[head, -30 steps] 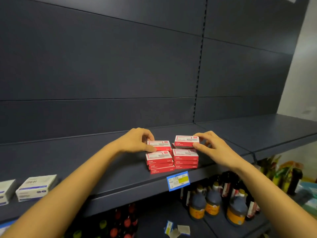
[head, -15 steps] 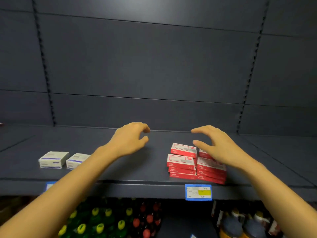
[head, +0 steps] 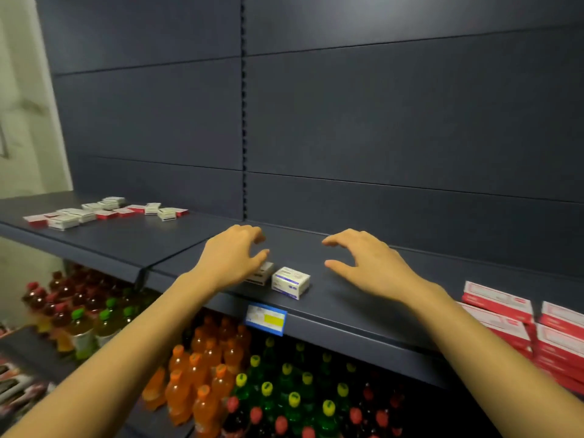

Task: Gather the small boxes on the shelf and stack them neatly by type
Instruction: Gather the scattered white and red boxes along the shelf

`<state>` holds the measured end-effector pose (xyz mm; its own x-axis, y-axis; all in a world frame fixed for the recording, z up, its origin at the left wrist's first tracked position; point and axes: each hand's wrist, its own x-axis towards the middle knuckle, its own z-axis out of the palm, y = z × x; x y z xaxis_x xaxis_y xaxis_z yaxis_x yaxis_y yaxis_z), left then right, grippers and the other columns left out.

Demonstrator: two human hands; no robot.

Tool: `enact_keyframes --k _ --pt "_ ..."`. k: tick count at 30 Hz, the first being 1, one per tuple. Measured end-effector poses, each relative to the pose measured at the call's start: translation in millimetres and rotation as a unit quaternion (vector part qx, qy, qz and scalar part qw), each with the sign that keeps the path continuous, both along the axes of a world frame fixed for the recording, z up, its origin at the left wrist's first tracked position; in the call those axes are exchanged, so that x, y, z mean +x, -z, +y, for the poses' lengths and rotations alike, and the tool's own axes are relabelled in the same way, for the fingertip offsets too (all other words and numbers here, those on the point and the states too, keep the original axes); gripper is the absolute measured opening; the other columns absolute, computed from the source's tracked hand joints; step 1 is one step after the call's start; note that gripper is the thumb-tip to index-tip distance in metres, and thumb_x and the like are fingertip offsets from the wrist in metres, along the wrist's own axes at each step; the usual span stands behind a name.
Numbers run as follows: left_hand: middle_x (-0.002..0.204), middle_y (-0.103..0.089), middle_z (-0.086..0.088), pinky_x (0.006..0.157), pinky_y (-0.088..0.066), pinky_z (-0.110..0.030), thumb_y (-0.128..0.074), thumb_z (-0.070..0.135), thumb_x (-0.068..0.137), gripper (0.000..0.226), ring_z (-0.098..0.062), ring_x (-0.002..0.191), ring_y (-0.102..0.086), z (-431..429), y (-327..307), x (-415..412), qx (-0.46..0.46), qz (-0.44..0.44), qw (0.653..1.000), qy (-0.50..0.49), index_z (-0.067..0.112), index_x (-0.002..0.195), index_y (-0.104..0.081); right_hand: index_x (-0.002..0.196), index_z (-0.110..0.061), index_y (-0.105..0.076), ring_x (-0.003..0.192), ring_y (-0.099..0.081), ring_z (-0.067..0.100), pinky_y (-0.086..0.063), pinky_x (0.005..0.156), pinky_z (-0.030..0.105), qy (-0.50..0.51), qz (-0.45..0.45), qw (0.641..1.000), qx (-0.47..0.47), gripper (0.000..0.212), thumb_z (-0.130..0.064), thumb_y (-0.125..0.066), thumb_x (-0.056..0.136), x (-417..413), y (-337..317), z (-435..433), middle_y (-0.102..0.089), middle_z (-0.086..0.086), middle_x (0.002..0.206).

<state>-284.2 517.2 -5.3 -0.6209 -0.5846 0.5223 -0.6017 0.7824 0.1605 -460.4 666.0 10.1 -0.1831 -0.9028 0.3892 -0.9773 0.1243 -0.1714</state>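
Our left fingers (head: 249, 233) curve loosely over one small white cardboard box (head: 260, 275), gripping nothing; our right fingers (head: 339, 238) spread wide and empty near its blue-printed twin (head: 290, 282) on the dark metal shelf (head: 347, 311). We judge the white type's gathering is starting: next, grip both and stack them.

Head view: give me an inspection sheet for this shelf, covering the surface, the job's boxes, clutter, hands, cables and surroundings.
Surface: dark shelf, two boards meeting at a seam left of the hands.
Job's things: white box near the front edge, beside a second white box partly hidden by the left hand; red box stacks at the right edge; mixed red and white boxes scattered far left.
Clutter: blue and yellow price tag on the shelf lip.
Hands: left hand loosely curved over the second white box, contact unclear; right hand open above bare shelf.
Cables: nothing seen.
Surroundings: dark back panel; drink bottles on the shelf below; pale wall at left.
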Motion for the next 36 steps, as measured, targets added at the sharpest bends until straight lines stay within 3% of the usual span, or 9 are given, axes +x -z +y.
enact_keyframes --k 21,36 --pt "0.128 -0.056 0.001 0.096 -0.046 -0.035 -0.049 0.042 0.09 0.041 -0.016 0.119 -0.049 -201 8 225 0.034 -0.092 0.993 -0.059 0.02 0.124 -0.05 0.132 -0.031 -0.044 0.128 -0.04 0.012 -0.04 0.095 0.035 -0.03 -0.012 0.999 0.037 0.041 -0.041 -0.049 0.092 188 15 -253 -0.045 -0.01 0.138" --pt "0.129 -0.055 -0.001 0.094 -0.044 -0.038 -0.048 0.042 0.09 0.038 -0.019 0.119 -0.048 -325 22 259 0.047 -0.088 0.993 -0.069 0.021 0.122 -0.051 0.132 -0.023 -0.045 0.124 -0.047 0.02 -0.042 0.098 0.041 0.027 -0.009 0.996 0.079 0.044 -0.04 -0.051 0.091 210 17 -411 -0.049 -0.002 0.136"
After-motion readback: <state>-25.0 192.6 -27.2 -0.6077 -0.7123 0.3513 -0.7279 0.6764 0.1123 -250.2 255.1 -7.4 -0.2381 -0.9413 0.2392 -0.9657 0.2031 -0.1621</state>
